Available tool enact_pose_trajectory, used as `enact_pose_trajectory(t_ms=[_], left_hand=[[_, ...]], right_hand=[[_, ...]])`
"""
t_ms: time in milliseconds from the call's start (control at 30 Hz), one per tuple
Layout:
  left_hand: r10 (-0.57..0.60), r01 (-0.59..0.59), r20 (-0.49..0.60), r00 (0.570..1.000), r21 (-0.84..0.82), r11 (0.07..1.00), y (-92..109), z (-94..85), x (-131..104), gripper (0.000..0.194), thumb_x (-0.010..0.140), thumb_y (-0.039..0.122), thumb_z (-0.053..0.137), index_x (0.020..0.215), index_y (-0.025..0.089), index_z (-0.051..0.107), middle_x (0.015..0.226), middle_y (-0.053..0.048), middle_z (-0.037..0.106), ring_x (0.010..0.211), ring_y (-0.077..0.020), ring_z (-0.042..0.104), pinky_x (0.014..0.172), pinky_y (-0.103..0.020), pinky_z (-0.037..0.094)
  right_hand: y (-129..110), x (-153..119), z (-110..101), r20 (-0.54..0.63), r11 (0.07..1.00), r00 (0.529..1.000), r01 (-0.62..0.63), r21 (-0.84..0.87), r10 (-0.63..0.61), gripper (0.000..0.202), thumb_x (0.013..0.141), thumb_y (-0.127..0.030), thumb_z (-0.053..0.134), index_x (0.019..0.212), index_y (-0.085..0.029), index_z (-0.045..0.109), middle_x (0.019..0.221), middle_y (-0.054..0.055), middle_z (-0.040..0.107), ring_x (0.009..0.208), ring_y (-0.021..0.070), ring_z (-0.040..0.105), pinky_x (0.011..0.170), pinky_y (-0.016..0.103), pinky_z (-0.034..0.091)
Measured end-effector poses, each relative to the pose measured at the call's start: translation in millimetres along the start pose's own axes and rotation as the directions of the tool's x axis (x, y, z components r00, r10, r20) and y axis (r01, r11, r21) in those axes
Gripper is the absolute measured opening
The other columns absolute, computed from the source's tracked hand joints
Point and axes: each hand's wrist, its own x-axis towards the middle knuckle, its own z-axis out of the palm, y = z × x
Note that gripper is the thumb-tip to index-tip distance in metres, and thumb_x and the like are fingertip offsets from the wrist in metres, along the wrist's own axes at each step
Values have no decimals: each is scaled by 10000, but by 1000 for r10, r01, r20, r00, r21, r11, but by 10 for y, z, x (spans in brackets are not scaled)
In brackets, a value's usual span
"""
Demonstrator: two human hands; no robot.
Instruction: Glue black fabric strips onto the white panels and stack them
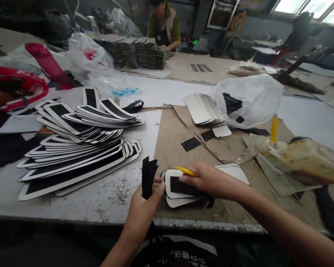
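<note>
Near the table's front edge, my left hand (144,205) is closed around several black strips (148,174) that stick up past its thumb. My right hand (203,180) grips a thin yellow stick (186,171), its tip pointing left. The fingers of that hand also press on a black strip (176,184) lying on a white rounded panel (169,196). More white panels lie under this one, fanned to the right beneath my forearm. To the left rises a large pile of white panels with black strips on them (72,163).
White panels (204,109) lie fanned beside a clear plastic bag (250,96), with loose black strips (191,144) nearby. At right sits a yellowish container (300,157) with a yellow handle (274,129). A co-worker (167,26) stands behind stacked grey pieces (144,53).
</note>
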Motion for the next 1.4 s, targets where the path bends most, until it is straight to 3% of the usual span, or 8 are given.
enact_pose_trajectory(t_ms=[133,233,467,1067,1233,1400], left_hand=[[-65,67,48,997,-43,997,-48,9,52,420,702,483,686,979,174,620,815,-41,616,799,-205,562,740,-297,431],[-89,93,56,994,-65,994,-74,19,68,408,712,468,681,991,178,610,830,-37,607,815,-208,562,766,-313,428],[-55,57,45,997,-26,998,-18,76,93,304,751,416,654,931,181,581,669,42,485,628,-118,443,651,-249,384],[-45,45,12,999,-8,999,-1,102,106,293,748,425,653,903,184,589,666,36,509,602,-115,451,554,-209,369],[-72,71,-12,997,-47,996,15,158,132,373,662,445,728,864,165,586,677,26,520,630,-130,476,596,-230,402],[-44,46,-79,996,17,999,-33,179,175,368,663,453,720,833,162,574,665,28,515,629,-131,470,584,-232,394]], right_hand=[[32,163,100,2,995,1000,-13,-102,13,257,851,-322,497,720,-148,634,635,26,608,541,114,472,510,229,287],[42,201,141,3,985,1000,-19,-173,20,265,869,-343,483,782,-158,651,713,53,653,602,142,538,544,239,312],[25,213,145,11,953,1000,17,-301,-15,302,902,-378,428,853,-180,650,820,89,685,744,210,616,608,262,356],[93,286,149,13,949,997,81,-303,-81,318,904,-348,387,853,-173,648,834,106,693,746,230,638,568,264,354],[107,312,196,-15,941,996,74,-329,-84,353,910,-376,362,866,-176,649,830,115,697,734,236,644,553,268,352],[29,215,136,-23,932,999,30,-362,-41,302,855,-421,487,894,-175,658,834,114,698,770,245,644,578,264,376]])
